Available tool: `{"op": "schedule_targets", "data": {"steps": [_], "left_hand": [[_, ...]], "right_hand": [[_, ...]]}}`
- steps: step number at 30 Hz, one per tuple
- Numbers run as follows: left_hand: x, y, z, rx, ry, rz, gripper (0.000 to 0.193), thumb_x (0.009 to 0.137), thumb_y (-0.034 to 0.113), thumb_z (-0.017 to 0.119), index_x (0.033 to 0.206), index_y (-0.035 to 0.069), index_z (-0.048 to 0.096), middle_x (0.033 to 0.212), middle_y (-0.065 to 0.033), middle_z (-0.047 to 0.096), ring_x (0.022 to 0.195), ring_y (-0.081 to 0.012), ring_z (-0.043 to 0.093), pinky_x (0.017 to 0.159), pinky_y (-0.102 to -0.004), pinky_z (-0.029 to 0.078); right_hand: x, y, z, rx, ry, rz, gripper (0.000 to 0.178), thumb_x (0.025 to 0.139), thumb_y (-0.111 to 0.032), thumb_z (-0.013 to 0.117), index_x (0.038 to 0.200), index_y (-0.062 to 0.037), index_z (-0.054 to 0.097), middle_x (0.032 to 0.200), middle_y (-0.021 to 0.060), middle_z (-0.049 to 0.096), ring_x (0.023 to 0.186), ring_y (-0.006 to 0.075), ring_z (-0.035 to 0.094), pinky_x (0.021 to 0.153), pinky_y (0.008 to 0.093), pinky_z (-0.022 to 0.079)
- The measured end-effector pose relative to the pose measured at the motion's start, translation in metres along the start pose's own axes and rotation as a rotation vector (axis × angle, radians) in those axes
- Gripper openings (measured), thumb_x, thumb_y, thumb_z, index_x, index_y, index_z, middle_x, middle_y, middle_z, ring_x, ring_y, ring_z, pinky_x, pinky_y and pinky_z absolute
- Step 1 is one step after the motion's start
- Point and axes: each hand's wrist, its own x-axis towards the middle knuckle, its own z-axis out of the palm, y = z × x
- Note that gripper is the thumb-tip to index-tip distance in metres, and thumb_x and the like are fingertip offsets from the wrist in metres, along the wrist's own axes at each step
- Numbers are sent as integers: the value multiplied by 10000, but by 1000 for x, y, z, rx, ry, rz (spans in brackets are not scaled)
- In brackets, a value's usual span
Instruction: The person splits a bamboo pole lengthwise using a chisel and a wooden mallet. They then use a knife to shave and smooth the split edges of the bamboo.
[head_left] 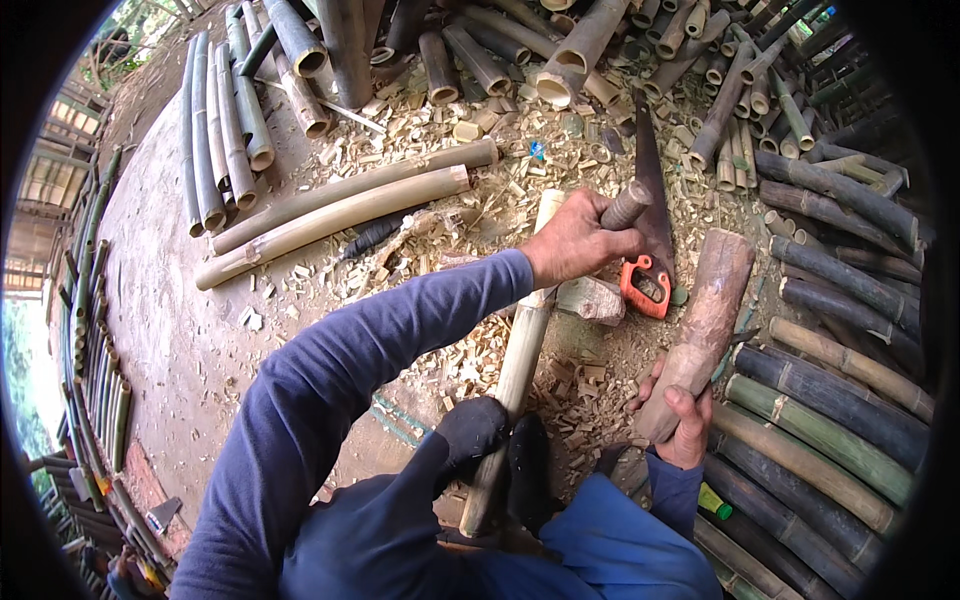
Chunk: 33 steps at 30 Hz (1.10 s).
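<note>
My left hand (580,240) is closed around a round wooden tool handle (626,205), over the upper end of a pale bamboo pole (522,350). The tool's working end is hidden behind the hand, perhaps a chisel's. My right hand (682,418) grips the narrow end of a thick wooden mallet (712,295), whose heavy head points away from me. The bamboo pole lies lengthwise in front of me, pinched between my dark-covered feet (472,435). A pale block of wood or stone (592,300) sits beside the pole, under my left wrist.
A handsaw with an orange handle (646,288) lies just beyond the mallet. Wood chips (400,135) cover the ground. Two bamboo poles (340,222) rest at the left, near a dark-wrapped tool (372,235). Stacked bamboo (820,440) lines the right side; cut tubes (575,65) lie beyond.
</note>
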Motion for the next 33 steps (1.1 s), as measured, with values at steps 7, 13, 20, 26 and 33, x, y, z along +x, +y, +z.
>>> {"op": "schedule_targets", "data": {"steps": [7, 13, 20, 26, 33], "left_hand": [[-6, -7, 5, -78, 22, 3, 245, 874, 241, 771, 785, 25, 698, 673, 10, 620, 587, -61, 527, 540, -251, 416], [-10, -4, 5, -55, 22, -26, 276, 837, 261, 777, 783, -4, 719, 670, 9, 620, 618, -53, 531, 569, -257, 447], [-11, -55, -8, 915, 107, 711, 138, 901, 254, 718, 945, 124, 722, 891, -19, 642, 802, -177, 622, 754, -330, 498], [-10, -46, -14, 629, 132, 521, 175, 908, 290, 730, 936, 118, 720, 817, -17, 634, 703, -123, 613, 629, -290, 502], [-19, -18, -5, 169, 78, 84, 142, 923, 190, 691, 817, 95, 698, 656, -31, 609, 608, -157, 600, 607, -331, 528]], "right_hand": [[-7, -20, 16, 6, -58, 51, 619, 708, -218, 701, 1217, 55, 479, 999, 158, 564, 705, 249, 631, 560, 385, 561], [-8, -24, 15, 22, -68, 40, 591, 709, -210, 702, 1190, 65, 497, 1003, 163, 567, 705, 250, 630, 557, 388, 562], [-7, -84, 20, -307, -2, -89, 795, 690, -180, 706, 1358, 51, 342, 926, 193, 581, 681, 245, 619, 578, 376, 555], [40, -183, 70, -431, -65, -825, 455, 850, -203, 671, 1225, 8, 524, 964, 134, 631, 705, 174, 613, 588, 319, 535], [65, -206, 125, -1409, -466, -462, 700, 714, -236, 771, 1272, 52, 460, 1031, 237, 662, 891, 332, 681, 823, 418, 551]]}}
